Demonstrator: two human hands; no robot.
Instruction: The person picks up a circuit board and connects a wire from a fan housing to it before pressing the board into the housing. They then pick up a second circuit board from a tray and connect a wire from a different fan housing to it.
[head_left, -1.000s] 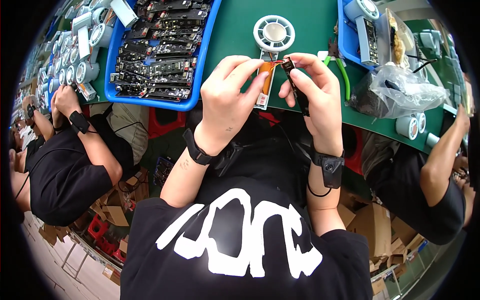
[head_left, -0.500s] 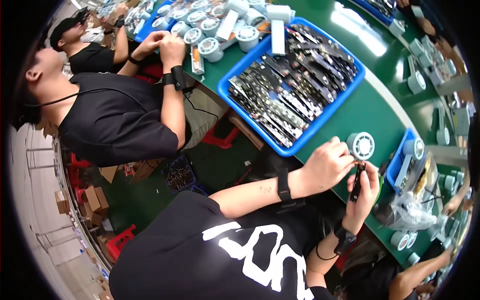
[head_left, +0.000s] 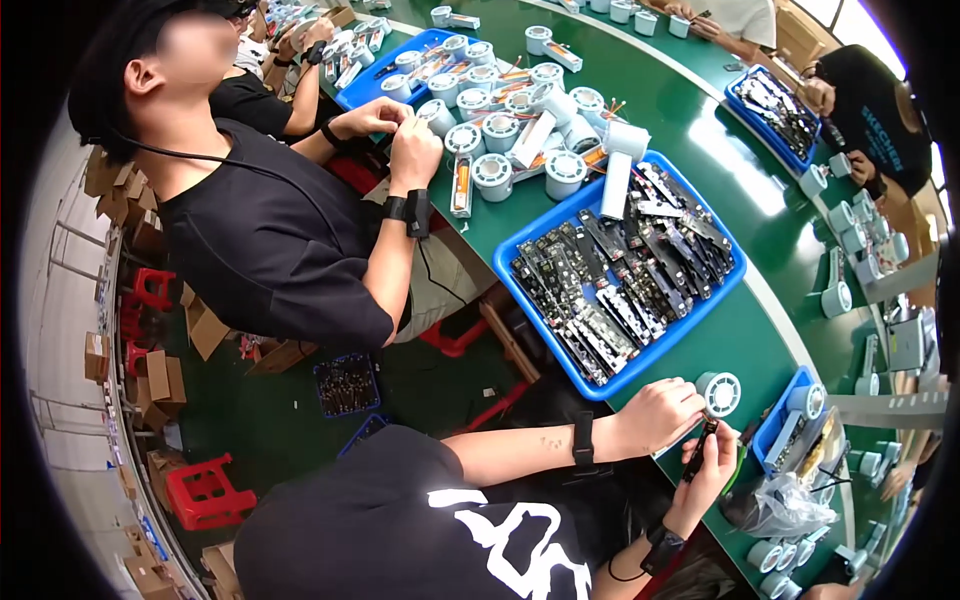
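Note:
My left hand (head_left: 662, 415) is closed in a pinch beside a round light-blue fan housing (head_left: 719, 393) with a spoked white face. What its fingertips grip is too small to make out. Just below, my right hand (head_left: 712, 462) is closed on a narrow black circuit board (head_left: 700, 450), held at a slant with its upper end near the housing. Both hands are close together above the green table's near edge. Beyond my left hand stands a blue tray (head_left: 612, 390) filled with many similar board strips. A light-blue fan with a long handle (head_left: 617, 187) leans across its far rim.
Many light-blue fan housings (head_left: 500, 130) cover the green table (head_left: 700, 345) to the far left. A co-worker (head_left: 280, 230) sits on my left, hands together. To my right are a small blue tray (head_left: 768, 445) and a clear plastic bag (head_left: 790, 505). A red stool (head_left: 210, 492) stands behind.
My view has shifted, so the table and trays appear lower and more of the far side shows. My hands stay together at the housing, with the circuit board still in my right hand.

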